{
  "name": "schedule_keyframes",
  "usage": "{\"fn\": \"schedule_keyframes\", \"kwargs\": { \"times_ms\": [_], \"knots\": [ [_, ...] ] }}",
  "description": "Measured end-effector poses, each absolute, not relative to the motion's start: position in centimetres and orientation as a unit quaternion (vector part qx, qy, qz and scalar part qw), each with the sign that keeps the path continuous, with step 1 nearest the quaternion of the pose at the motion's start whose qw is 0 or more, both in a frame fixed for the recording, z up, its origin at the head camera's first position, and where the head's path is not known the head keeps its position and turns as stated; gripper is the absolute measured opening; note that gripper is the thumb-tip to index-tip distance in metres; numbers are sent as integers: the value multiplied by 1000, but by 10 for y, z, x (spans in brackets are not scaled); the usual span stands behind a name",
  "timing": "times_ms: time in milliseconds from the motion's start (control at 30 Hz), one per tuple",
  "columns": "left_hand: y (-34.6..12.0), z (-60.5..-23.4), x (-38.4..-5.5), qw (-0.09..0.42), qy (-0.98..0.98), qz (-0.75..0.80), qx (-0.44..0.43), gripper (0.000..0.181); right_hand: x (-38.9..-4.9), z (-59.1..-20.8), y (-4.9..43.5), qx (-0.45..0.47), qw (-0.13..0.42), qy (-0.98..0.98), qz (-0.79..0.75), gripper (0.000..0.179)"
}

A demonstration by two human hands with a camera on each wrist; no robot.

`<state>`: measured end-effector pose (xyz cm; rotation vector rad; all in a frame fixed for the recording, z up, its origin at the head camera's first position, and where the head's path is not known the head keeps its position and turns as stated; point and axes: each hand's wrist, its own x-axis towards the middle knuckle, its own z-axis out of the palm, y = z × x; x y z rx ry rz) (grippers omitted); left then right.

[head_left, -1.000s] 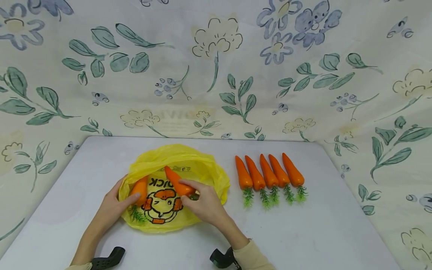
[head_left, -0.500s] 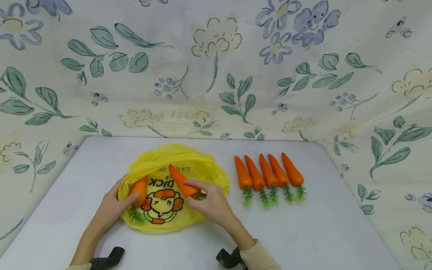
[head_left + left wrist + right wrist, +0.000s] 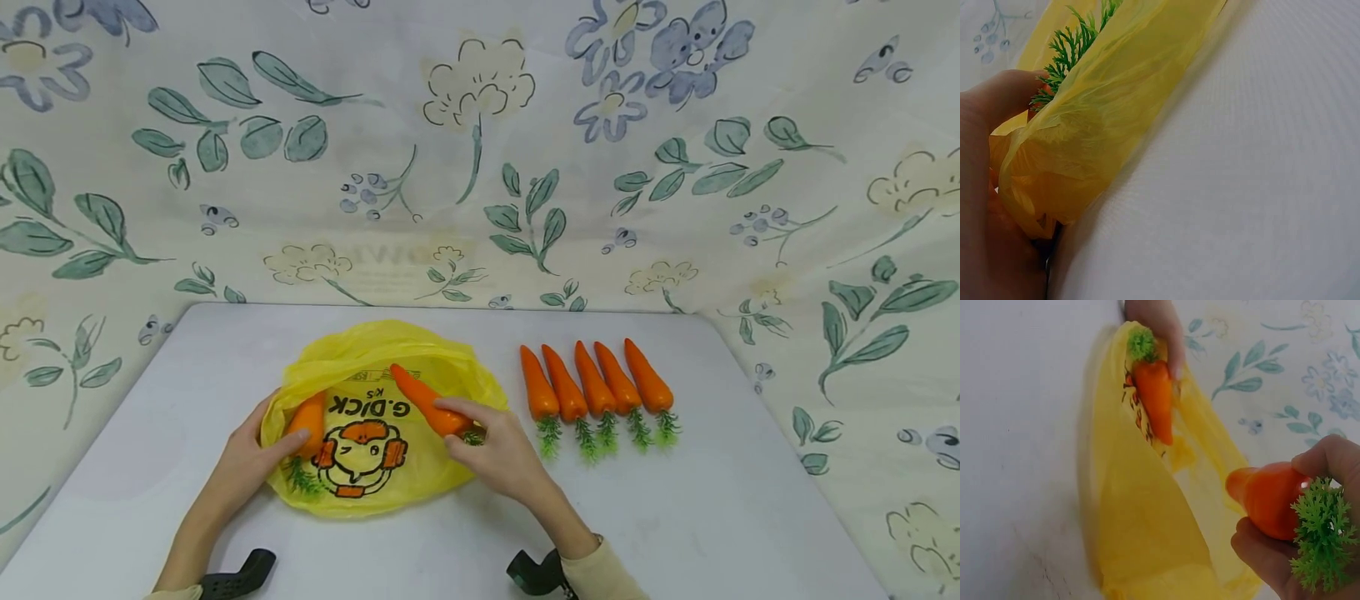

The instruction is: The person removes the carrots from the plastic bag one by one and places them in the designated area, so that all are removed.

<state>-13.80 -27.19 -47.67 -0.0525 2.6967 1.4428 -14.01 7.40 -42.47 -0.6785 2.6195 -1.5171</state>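
Note:
A yellow plastic bag (image 3: pixel 408 482) with a printed cartoon duck lies on the table, its mouth spread wide. At its left side my left hand (image 3: pixel 251 454) grips the bag's edge, thumb inside over an orange toy carrot (image 3: pixel 309 427) with green leaves. That hand's other fingers are hidden behind the yellow film. My right hand (image 3: pixel 497 446) pinches a second toy carrot (image 3: pixel 423 402) by its thick end, over the bag's right part, tip pointing to the far left. In the right wrist view, the green leaves (image 3: pixel 1322 534) of this carrot stick out beside the fingers.
To the right of the bag, several toy carrots (image 3: pixel 596 385) lie side by side on the white table (image 3: pixel 720 492), tips away from me. A floral cloth (image 3: pixel 420 167) hangs behind the table's far edge.
My right hand has moved to the right with its carrot, uncovering more of the print on the bag. The left hand and the row of carrots stay in place.

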Motion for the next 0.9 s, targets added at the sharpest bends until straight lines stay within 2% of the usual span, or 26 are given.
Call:
{"fn": "schedule_keyframes", "kwargs": {
  "times_ms": [533, 900],
  "knots": [
    [-271, -478, -139, 49, 883, 466, -22, 88, -148, -414, 109, -189, 13, 813, -550, 41],
    [-272, -476, -138, 38, 880, 474, -14, 87, -153, -409, 127, -184, -26, 808, -559, 40]
  ]
}}
